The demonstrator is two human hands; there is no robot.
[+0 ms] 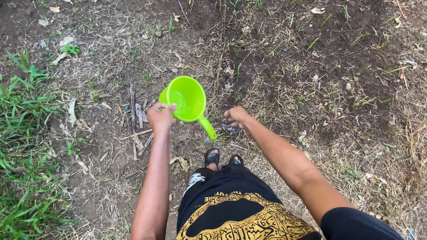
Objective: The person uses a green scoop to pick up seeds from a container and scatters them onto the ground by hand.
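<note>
My left hand [161, 115] grips the rim of a bright green plastic water dipper [187, 98], held tilted above the ground with its handle pointing down toward my feet. A little water shows inside it. My right hand [235, 117] is just right of the dipper's handle, fingers curled downward over a dark wet patch of soil [230, 129]; whether it holds anything I cannot tell. My sandalled feet [222, 158] stand directly below the dipper.
Bare dark soil with dry straw and twigs [135, 120] covers the ground. Green grass [24, 160] grows along the left edge. Small stones [348, 86] and dry leaves lie scattered at the upper right.
</note>
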